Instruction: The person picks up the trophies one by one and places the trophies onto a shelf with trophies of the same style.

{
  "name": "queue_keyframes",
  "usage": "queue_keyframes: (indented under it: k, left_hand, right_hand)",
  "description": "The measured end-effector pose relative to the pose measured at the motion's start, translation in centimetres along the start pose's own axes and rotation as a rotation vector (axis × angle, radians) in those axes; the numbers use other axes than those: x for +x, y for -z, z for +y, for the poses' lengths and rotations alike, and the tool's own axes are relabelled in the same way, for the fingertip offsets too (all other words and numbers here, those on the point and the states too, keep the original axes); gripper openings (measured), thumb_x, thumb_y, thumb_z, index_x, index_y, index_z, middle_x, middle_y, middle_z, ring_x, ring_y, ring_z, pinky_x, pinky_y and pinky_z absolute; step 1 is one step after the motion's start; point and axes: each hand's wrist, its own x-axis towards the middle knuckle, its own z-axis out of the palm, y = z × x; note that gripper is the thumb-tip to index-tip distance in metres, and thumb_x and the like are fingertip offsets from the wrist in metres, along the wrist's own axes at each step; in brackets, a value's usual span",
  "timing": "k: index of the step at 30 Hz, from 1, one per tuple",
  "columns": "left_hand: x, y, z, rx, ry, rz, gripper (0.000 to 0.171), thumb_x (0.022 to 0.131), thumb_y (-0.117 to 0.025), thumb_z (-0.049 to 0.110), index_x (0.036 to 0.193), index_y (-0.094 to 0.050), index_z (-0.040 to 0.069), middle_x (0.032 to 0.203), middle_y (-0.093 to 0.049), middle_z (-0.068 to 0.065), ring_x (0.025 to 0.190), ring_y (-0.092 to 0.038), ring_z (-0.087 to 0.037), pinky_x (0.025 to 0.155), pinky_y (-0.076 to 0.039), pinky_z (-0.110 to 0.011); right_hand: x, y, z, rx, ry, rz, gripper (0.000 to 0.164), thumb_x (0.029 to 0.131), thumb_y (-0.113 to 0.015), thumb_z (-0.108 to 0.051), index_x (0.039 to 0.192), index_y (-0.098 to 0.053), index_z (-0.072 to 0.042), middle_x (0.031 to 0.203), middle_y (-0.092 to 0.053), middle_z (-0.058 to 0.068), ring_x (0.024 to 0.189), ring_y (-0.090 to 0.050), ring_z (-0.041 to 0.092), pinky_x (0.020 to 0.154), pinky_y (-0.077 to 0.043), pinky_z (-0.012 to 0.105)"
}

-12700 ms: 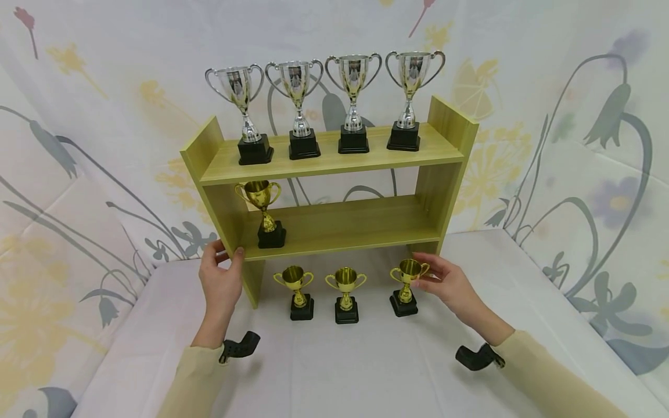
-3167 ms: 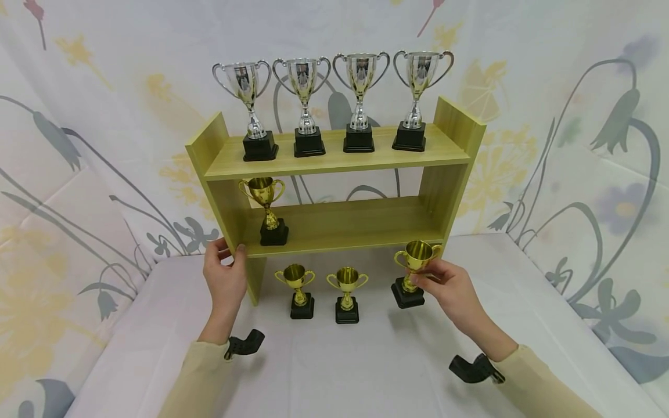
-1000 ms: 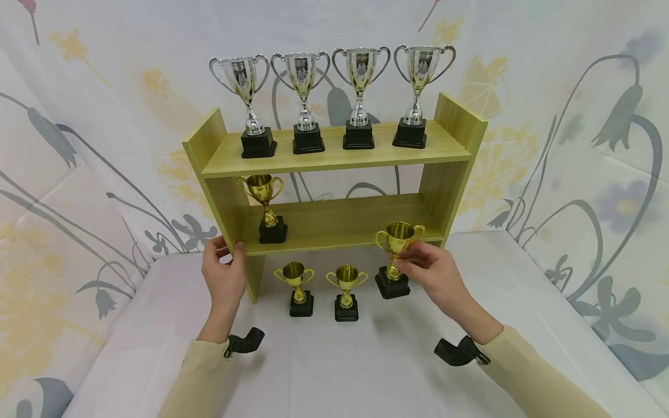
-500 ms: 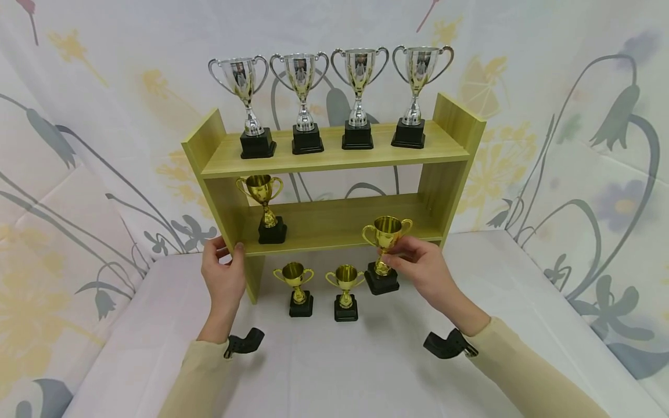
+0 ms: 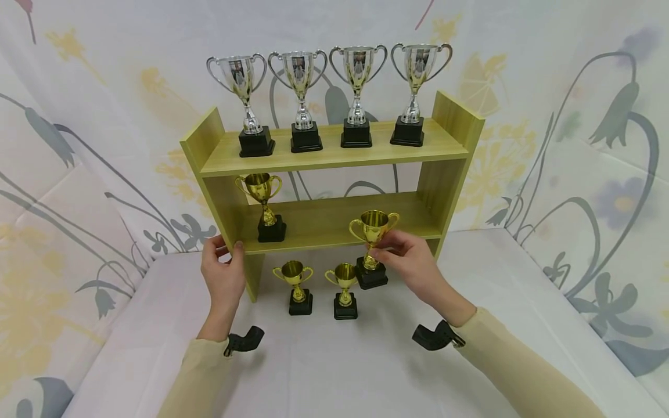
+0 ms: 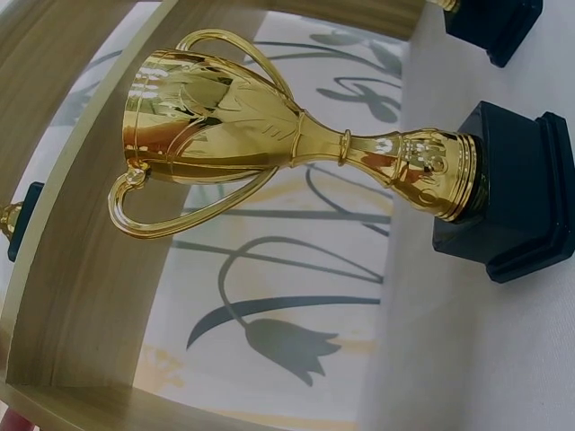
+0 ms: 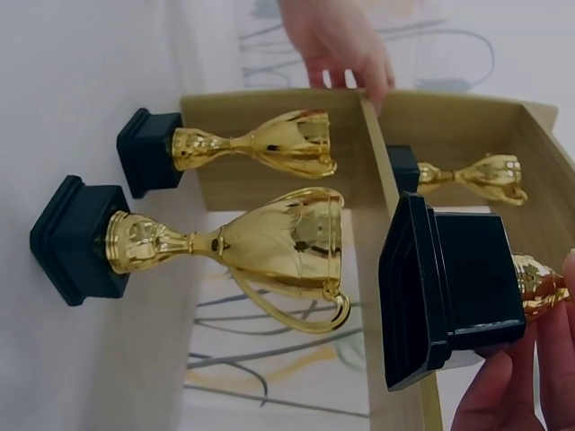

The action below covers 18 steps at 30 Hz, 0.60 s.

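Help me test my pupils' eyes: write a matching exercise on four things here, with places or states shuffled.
1. Silver trophies
2. Two lowest gold trophies
3. Left grip
4. Right grip

A. Holding a raised gold trophy in the air
B. Standing on the top shelf
C. Holding the side panel
D. Standing on the white cloth

Pairs: 1-B, 2-D, 3-C, 4-A.

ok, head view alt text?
A right hand holds a gold trophy above a white table, in front of a wooden shelf; the left hand grips the shelf's left side. Four silver trophies stand on top, one gold trophy one level down, two more on the table.
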Motion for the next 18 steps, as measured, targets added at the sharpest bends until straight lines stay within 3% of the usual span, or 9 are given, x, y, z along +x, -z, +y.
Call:
queue_keyframes:
  k: [11, 18]
  left_hand:
    - [-0.1, 0.0, 0.0, 0.007, 0.001, -0.006, 0.025, 0.096, -0.060, 0.008, 0.117, -0.057, -0.005, 0.105, -0.056, -0.015, 0.092, -0.053, -0.010, 0.069, -0.046, -0.016]
    - [-0.1, 0.0, 0.1, 0.002, -0.001, -0.005, 0.025, 0.096, -0.060, 0.008, 0.117, -0.057, -0.005, 0.105, -0.056, -0.015, 0.092, -0.054, -0.010, 0.070, -0.047, -0.016]
  right_hand:
    - [0.9, -0.9, 0.0, -0.007, -0.005, 0.004, 0.021, 0.090, -0.071, -0.004, 0.110, -0.069, 0.004, 0.104, -0.068, 0.014, 0.091, -0.065, 0.020, 0.080, -0.055, 0.027]
    - [1.6, -1.2, -0.4, -0.009, 0.013, 0.012, 0.018, 0.090, -0.071, -0.004, 0.107, -0.069, 0.003, 0.102, -0.070, 0.011, 0.096, -0.065, 0.020, 0.086, -0.054, 0.029]
